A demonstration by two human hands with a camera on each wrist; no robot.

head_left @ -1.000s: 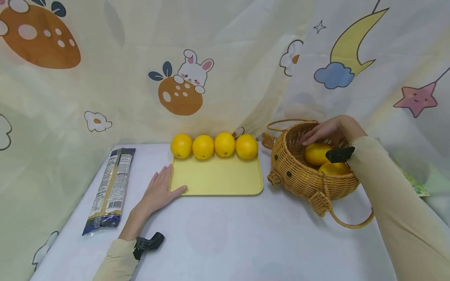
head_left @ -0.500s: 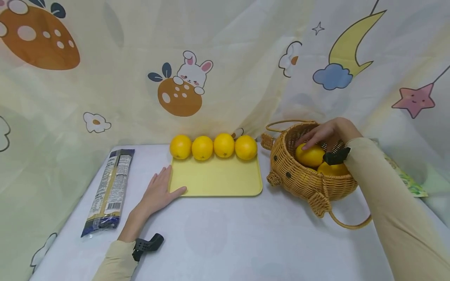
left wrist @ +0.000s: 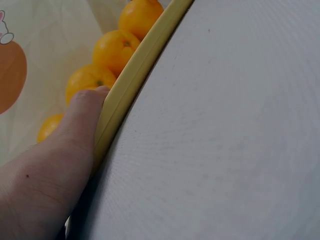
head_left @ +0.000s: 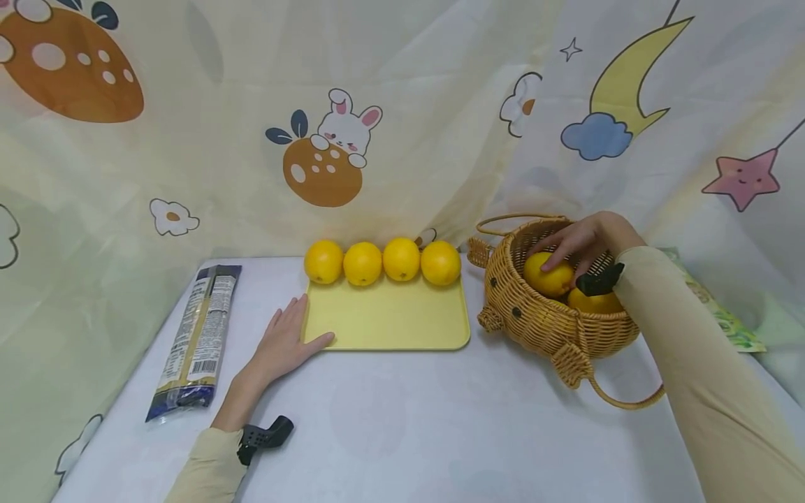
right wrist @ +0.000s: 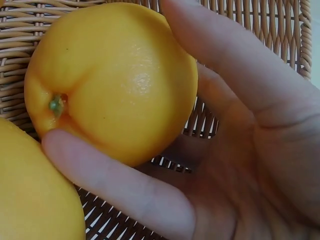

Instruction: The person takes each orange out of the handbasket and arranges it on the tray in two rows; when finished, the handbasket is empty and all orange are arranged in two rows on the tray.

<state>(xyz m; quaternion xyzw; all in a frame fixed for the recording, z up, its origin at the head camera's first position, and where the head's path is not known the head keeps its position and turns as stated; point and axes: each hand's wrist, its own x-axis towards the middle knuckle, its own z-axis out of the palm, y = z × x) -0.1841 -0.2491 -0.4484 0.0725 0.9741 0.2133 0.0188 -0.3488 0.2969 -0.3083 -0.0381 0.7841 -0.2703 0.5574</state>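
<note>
Patterned cloth backdrop (head_left: 440, 126) fills the upper frame; white worktop (head_left: 402, 426) below. Wicker basket (head_left: 534, 321), right of centre, tipped so its mouth shows. Yellow tray (head_left: 390, 321) mid-frame, nearer half bare. Long packet (head_left: 195, 335) lies at left, well apart from the tray.

Left hand (head_left: 286, 342): flat, fingers straight, thumb spread, at the tray's lower-left edge; grips nothing visible, probably steadying. Right hand (head_left: 585, 237): inside the basket, thumb and fingers bent around one orange (right wrist: 110, 85), stem end exposed to the wrist view. Opening about as wide as the fruit; how firm the hold is, cannot tell.

Row of four oranges (head_left: 401, 258) along the tray's upper end, side by side. Another orange (head_left: 594, 302) in the basket, just beside the held one, toward the lower right.

Step in hand, by my reading: securing an orange inside the basket. Next move would call for a snug hold, then a lift clear of the wicker rim without dragging the neighbouring fruit. Smooth, round skin could slip if only the fingertips bear on it.
</note>
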